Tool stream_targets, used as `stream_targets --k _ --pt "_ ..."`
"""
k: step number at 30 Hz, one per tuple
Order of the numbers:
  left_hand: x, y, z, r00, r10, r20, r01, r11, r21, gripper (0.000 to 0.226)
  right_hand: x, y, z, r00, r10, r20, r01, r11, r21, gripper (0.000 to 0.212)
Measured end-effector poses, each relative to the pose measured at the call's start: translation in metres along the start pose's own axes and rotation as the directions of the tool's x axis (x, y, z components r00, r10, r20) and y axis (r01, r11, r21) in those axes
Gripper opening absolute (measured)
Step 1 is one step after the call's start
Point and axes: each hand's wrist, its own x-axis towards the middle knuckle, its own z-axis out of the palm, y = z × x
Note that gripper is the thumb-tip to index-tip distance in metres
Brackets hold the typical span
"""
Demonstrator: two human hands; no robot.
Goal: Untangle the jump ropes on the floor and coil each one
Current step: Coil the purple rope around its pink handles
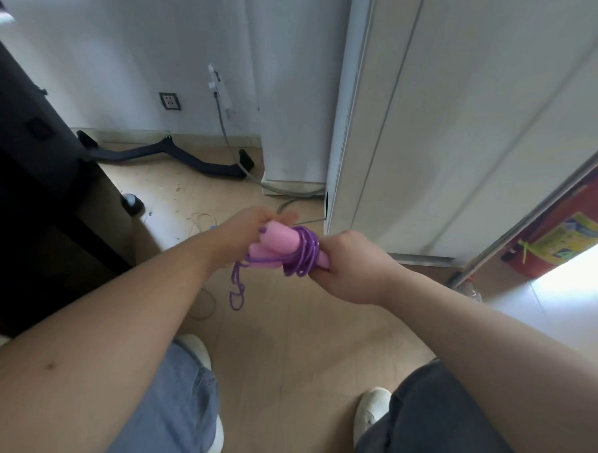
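Note:
I hold one jump rope in front of me at waist height. Its two pink foam handles [278, 241] lie side by side, and the purple cord [303, 255] is wound around them in several turns. My right hand [352, 266] grips the handles' right end next to the coil. My left hand [247, 229] holds the handles' left end. A short loose loop of purple cord [236, 290] hangs down below my left hand. A thin pale cord [205, 222] lies on the floor behind my left arm; what it belongs to I cannot tell.
A black desk [35, 180] fills the left side. A black curved base [163, 155] and a grey cable [232, 151] lie by the white wall. A white cabinet [432, 129] stands right, with a red fire extinguisher [561, 234] beyond it. My feet in white shoes [368, 414] stand on the tan floor.

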Motion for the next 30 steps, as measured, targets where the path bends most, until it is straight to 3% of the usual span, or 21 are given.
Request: stream_targets --k 1,3,5,8,11,14,19,22,24,26,30 --pt "0.003 -0.002 0.001 1.000 -0.017 0.015 0.017 1.000 -0.020 0.019 0.000 -0.002 0.000 0.999 0.036 -0.036 -0.035 0.999 0.019 0.017" --pt "0.004 -0.002 0.006 1.000 -0.023 -0.010 0.023 0.998 0.056 0.044 0.002 -0.004 0.002 0.989 0.080 -0.122 -0.079 0.997 0.013 0.006" --pt "0.006 -0.003 0.010 0.997 -0.073 -0.038 0.075 0.995 0.063 0.028 0.006 -0.001 0.002 0.963 0.182 -0.196 -0.175 0.983 0.054 0.005" --pt "0.007 0.005 0.020 0.997 -0.083 -0.001 0.081 0.978 0.190 0.049 0.016 0.018 -0.001 0.885 0.391 -0.252 -0.369 0.920 0.131 0.008" --pt "0.003 0.017 0.027 1.000 0.023 0.004 -0.022 0.922 0.387 0.043 0.019 0.048 -0.002 0.822 0.531 -0.203 -0.543 0.840 -0.003 0.009" --pt "0.004 0.026 0.034 0.988 0.128 0.089 -0.156 0.815 0.558 0.034 0.017 0.057 0.001 0.808 0.577 -0.121 -0.588 0.774 -0.234 0.018" --pt "0.006 0.029 0.029 0.952 0.261 0.158 -0.292 0.632 0.717 0.036 0.016 0.036 0.017 0.846 0.534 0.017 -0.461 0.746 -0.480 0.028" --pt "0.008 0.028 0.028 0.919 0.361 0.159 -0.344 0.534 0.772 0.040 0.013 0.022 0.025 0.904 0.394 0.167 -0.244 0.795 -0.555 0.024" --pt "0.009 0.030 0.025 0.916 0.378 0.132 -0.338 0.554 0.761 0.049 0.010 0.017 0.025 0.927 0.230 0.297 -0.051 0.859 -0.509 0.021" --pt "0.011 0.027 0.019 0.927 0.365 0.086 -0.323 0.660 0.679 0.053 0.007 0.014 0.019 0.927 0.103 0.359 0.065 0.902 -0.426 0.020" --pt "0.012 0.020 0.016 0.965 0.248 -0.088 -0.186 0.879 0.438 0.064 0.002 0.009 0.009 0.967 -0.101 0.233 0.148 0.969 -0.196 0.016"
